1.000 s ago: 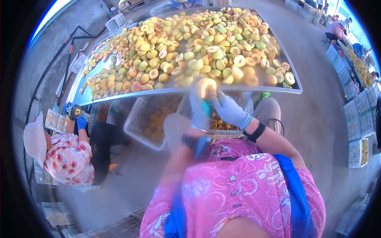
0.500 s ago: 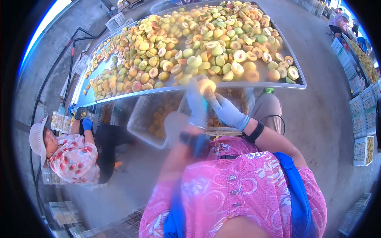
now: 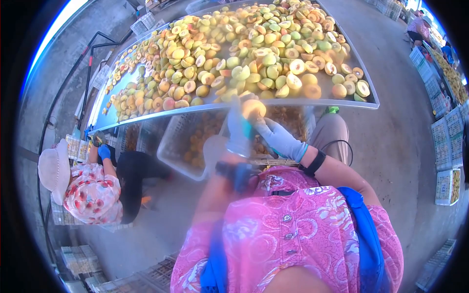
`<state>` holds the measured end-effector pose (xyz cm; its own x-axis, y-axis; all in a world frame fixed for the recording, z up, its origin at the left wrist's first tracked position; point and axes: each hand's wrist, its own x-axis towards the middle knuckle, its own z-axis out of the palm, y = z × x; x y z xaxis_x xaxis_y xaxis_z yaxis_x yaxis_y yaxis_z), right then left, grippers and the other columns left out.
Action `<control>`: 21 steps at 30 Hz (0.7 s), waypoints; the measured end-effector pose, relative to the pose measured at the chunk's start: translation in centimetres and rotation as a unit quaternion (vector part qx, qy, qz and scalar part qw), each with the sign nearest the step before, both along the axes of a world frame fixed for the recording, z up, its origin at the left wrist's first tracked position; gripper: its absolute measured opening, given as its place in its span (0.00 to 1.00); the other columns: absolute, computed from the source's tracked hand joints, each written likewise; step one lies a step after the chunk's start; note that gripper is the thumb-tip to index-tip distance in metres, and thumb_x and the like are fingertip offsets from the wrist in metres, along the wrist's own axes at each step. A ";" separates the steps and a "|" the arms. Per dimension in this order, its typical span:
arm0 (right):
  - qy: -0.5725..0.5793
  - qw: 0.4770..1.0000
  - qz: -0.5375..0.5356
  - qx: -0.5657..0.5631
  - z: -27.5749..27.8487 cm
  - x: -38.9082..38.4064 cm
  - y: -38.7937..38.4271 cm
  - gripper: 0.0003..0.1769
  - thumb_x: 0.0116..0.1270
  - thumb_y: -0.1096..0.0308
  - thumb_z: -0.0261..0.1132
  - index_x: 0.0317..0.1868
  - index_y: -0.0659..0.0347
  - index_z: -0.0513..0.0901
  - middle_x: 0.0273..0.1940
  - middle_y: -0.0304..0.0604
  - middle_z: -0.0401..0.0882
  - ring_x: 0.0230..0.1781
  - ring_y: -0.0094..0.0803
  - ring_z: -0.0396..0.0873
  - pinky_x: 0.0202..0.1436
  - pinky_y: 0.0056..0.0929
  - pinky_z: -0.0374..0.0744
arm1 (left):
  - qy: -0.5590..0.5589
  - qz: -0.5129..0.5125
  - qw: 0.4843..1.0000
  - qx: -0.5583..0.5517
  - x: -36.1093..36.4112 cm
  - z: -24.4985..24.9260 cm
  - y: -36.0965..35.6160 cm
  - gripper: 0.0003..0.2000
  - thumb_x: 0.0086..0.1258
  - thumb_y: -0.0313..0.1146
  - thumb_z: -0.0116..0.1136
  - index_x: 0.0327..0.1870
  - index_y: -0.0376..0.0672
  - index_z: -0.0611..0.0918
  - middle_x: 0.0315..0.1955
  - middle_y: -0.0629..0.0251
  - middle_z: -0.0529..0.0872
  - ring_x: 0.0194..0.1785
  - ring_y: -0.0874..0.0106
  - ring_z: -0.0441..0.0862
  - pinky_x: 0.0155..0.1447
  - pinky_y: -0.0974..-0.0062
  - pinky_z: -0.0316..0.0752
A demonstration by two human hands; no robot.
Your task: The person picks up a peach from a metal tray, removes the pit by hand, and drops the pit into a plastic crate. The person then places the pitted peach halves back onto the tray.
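Note:
My left hand (image 3: pixel 239 128), in a pale blue glove and blurred, grips an orange-yellow peach (image 3: pixel 254 109) just below the near edge of a metal table. My right hand (image 3: pixel 279 138), also gloved, sits right against the fruit from the right; a teal bit shows between the two hands, too blurred to identify. The metal table (image 3: pixel 370 97) is covered with several halved and whole peaches (image 3: pixel 234 58), cut faces up.
A clear plastic crate (image 3: pixel 181 146) of fruit stands under the table, in front of my knees. At left a person in a white hat and floral shirt (image 3: pixel 83 188) crouches with blue gloves. Trays of fruit (image 3: pixel 447 185) line the floor at right.
The view has shifted slightly. My hands stay on the peach with small working motion. The person at left has turned their head down.

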<state>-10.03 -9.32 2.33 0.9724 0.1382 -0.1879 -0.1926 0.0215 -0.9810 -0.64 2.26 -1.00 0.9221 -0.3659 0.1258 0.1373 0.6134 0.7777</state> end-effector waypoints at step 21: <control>-0.255 0.897 -0.112 -0.342 -3.7 2.3 -1.0 0.16 0.74 0.59 0.51 0.47 0.66 0.73 0.38 0.62 0.78 0.37 0.56 0.79 0.37 0.46 0.76 | 0.045 0.029 0.990 -0.127 -1.8 -0.8 1.1 0.22 0.74 0.41 0.52 0.64 0.39 0.70 0.59 0.55 0.74 0.59 0.66 0.75 0.65 0.67 0.71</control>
<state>-7.69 -10.31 -1.38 0.9453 -0.0496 0.3223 0.2183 -0.6379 -0.7385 -2.42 3.40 -1.75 0.9524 -0.2790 0.1229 0.1581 0.7966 0.5835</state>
